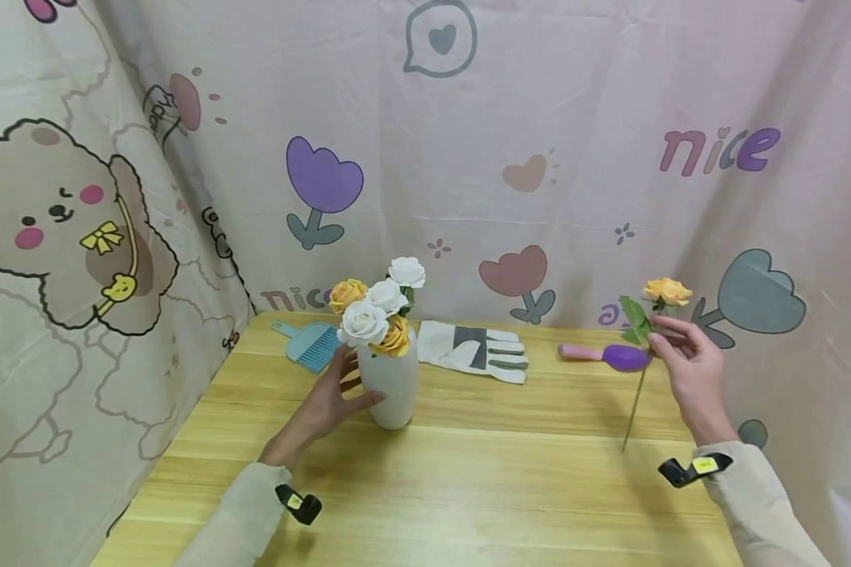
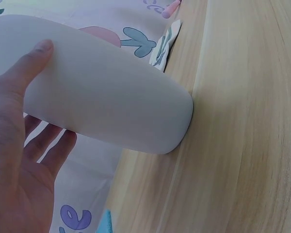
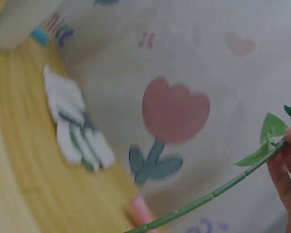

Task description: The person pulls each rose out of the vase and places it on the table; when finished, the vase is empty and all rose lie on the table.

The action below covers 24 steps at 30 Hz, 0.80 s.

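Note:
A tall white vase (image 1: 392, 394) stands upright on the wooden table, holding white roses (image 1: 364, 323) and orange-yellow roses (image 1: 347, 295). My left hand (image 1: 332, 398) grips its left side, thumb across the front; in the left wrist view the thumb lies on the smooth wall of the vase (image 2: 111, 92) and the other fingers reach round the far side. At the right, my right hand (image 1: 695, 374) pinches a single orange-yellow rose (image 1: 668, 291) by its stem, just below the bloom. The long green stem (image 3: 199, 201) hangs down, with leaves (image 3: 271, 127) beside the fingertips.
Behind the vase lies a white and grey glove (image 1: 454, 348). A light blue dustpan (image 1: 312, 346) is at the back left. A purple scoop (image 1: 624, 358) with a pink handle lies near my right hand. Printed curtains (image 1: 432, 157) border the table's back and sides.

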Each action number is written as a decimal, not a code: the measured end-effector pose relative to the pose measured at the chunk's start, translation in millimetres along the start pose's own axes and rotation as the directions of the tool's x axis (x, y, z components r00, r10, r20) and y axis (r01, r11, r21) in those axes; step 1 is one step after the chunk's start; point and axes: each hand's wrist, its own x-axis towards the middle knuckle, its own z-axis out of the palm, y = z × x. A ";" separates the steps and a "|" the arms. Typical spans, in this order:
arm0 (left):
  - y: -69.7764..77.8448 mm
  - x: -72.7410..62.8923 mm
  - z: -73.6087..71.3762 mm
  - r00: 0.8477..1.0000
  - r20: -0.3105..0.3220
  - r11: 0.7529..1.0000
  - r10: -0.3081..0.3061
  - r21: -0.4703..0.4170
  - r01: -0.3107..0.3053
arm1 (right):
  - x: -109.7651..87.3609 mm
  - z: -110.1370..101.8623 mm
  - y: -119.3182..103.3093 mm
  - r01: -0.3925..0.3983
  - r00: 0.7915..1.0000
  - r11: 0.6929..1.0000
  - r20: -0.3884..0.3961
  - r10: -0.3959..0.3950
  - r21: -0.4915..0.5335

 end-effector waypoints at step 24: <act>2.2 -0.3 1.2 1.000 -0.002 1.000 0.001 0.011 -0.001 | -28.7 -84.1 97.3 -0.055 0.918 0.762 0.267 0.293 -0.646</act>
